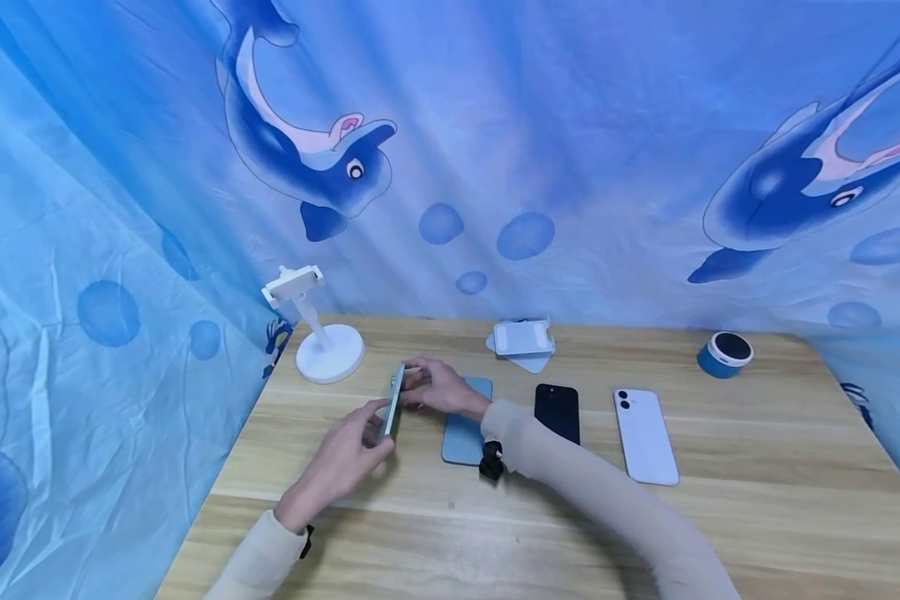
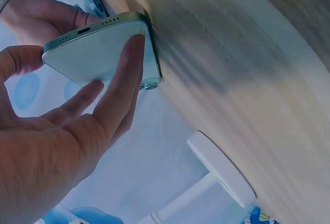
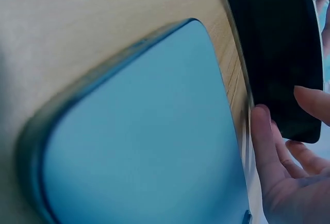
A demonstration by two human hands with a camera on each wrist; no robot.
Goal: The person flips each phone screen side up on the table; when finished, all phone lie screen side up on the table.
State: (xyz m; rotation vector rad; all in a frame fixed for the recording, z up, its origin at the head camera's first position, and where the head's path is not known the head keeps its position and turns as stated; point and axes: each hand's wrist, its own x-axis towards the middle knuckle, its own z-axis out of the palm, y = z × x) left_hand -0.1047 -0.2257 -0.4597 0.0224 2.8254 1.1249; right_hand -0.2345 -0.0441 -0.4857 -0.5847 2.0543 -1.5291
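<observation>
A pale green phone (image 1: 394, 400) stands tilted on its long edge between both hands, close over the wooden table. My left hand (image 1: 342, 454) holds its near end; in the left wrist view the fingers of that hand (image 2: 67, 136) lie on the pale back, by the camera lenses, with the thumb at a bottom corner. The far end is gripped by my right hand (image 1: 441, 388). In the right wrist view the phone's dark screen (image 3: 278, 54) shows, and a digit of the right hand (image 3: 294, 195) rests on it. Under the right wrist lies a blue phone (image 1: 461, 437), partly hidden.
A white phone stand (image 1: 330, 354) is at the back left. Further right are a folded white-and-blue stand (image 1: 523, 340), a black phone (image 1: 557, 407) partly behind the sleeve, a white phone (image 1: 647, 437) and a blue round speaker (image 1: 724, 356). A dolphin-print curtain (image 1: 607, 167) hangs behind the table.
</observation>
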